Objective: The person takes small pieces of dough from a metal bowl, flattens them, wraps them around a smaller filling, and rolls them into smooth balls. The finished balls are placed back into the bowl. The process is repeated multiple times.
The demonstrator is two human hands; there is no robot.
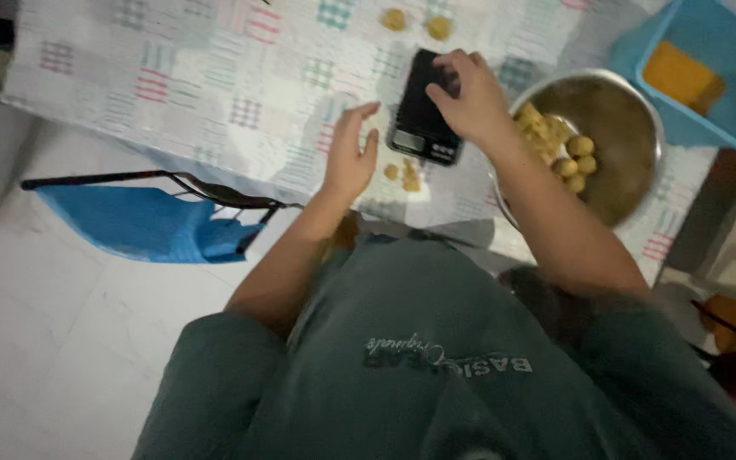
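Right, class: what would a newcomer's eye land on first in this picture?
The right hand resting on a small black kitchen scale at the middle of the patchwork tablecloth. Beside it on the right, a steel bowl holds yellow dough balls; the left hand hovers open nearby.

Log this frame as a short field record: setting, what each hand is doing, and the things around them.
setting: table under a patchwork checked cloth, seen from above; blue chair beside it
left hand: open, palm turned inward, beside the scale, holding nothing
right hand: fingers resting on the top of a small black digital scale
near the scale: dough bits on the cloth
metal bowl: holds dough and several rolled balls
far edge: two more dough balls
blue tub: holds a yellow-orange block
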